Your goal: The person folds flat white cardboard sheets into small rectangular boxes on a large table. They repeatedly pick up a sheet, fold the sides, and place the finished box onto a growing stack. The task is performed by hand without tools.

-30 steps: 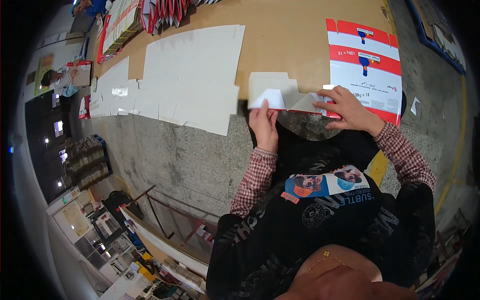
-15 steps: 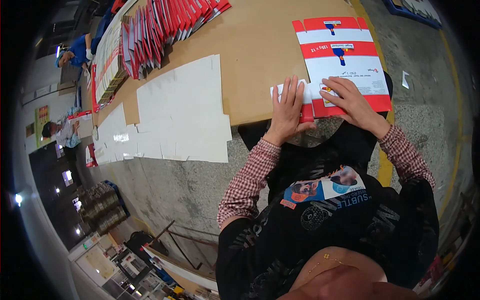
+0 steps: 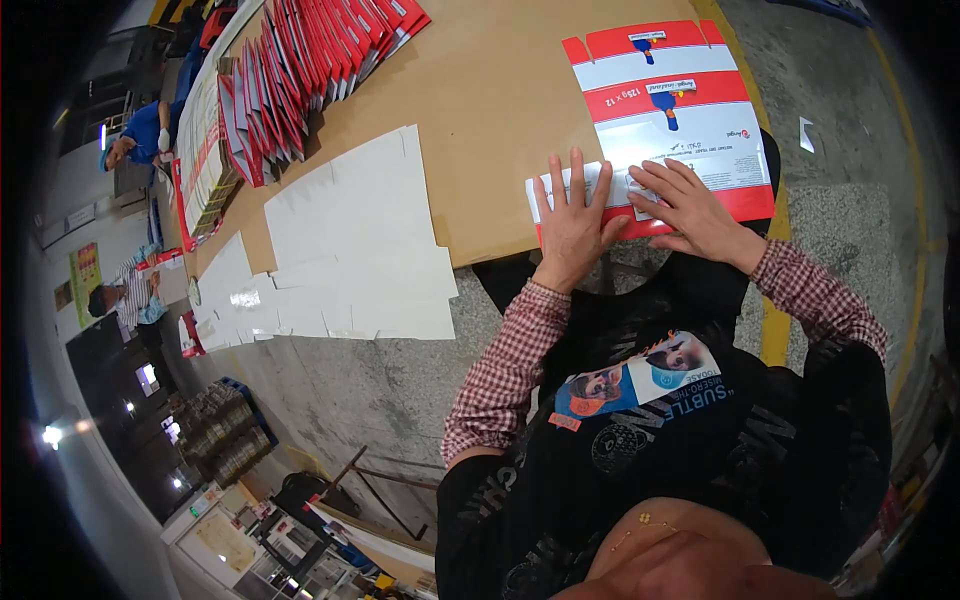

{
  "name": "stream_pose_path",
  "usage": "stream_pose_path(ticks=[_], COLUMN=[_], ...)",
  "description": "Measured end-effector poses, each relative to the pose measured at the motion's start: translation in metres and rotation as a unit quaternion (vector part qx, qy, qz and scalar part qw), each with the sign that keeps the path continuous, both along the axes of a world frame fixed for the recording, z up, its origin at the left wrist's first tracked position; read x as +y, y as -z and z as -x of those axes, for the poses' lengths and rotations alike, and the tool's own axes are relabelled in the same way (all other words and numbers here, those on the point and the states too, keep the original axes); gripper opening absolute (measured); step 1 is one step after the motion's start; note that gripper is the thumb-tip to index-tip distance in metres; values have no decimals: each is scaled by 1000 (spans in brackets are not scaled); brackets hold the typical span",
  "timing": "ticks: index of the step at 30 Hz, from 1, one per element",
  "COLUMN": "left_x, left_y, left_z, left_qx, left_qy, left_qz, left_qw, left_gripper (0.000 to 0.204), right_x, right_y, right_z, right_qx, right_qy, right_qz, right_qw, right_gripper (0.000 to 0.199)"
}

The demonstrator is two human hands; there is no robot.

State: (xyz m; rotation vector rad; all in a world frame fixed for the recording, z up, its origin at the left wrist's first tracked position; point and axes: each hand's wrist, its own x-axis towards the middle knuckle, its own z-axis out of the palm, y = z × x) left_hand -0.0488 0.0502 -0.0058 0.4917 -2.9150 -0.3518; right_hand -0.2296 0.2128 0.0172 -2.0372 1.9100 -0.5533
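A red and white cardboard carton blank [image 3: 705, 140] lies flat at the table's right front corner, its printed side up. My left hand [image 3: 573, 228] rests on the blank's left end panel, palm down, with the fingers spread. On the lower part of the main panel lies my right hand [image 3: 695, 212], fingers stretched toward the left and slightly bent. Neither hand grips anything. Beneath the right fingertips a small printed patch shows in part; the rest of it is covered.
White cardboard blanks [image 3: 350, 235] lie to the left on the brown tabletop [image 3: 500, 90]. Behind them leans a row of folded red cartons [image 3: 300, 85]. A co-worker in blue [image 3: 145, 130] and one in stripes [image 3: 125, 298] are at the far left. A loaded pallet [image 3: 222, 430] stands on the floor.
My left fingers have spread apart, and the right hand has shifted slightly left. The gap between the left end panel and the main panel no longer shows. The whole view has tilted a little.
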Motion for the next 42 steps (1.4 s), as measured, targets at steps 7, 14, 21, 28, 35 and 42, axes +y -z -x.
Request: stream_pose_path(ticks=[7,14,21,28,35,42], left_x=[6,7,20,44,82,-10], left_y=[11,19,27,18,-12,-58], left_z=[2,-1,10,31,50,-60], left_qx=[61,74,146,150,193,266], left_qy=[-50,-73,-79,-77,-70,-174], left_qz=[-15,11,-55,-220,-370,-313], left_qw=[997,994,985,961,906,895], left_gripper=[48,37,31,56,67,57], right_x=[30,90,108,15,-16,-100], right_y=[1,1,36,-3,-11,-6], right_z=[19,29,40,-25,-40,144], right_qx=[15,-600,-687,-535,-431,-560], right_qy=[157,528,540,529,467,147], right_qz=[65,307,261,303,236,-111], right_qw=[985,517,410,585,735,808], right_gripper=[49,47,56,64,65,76])
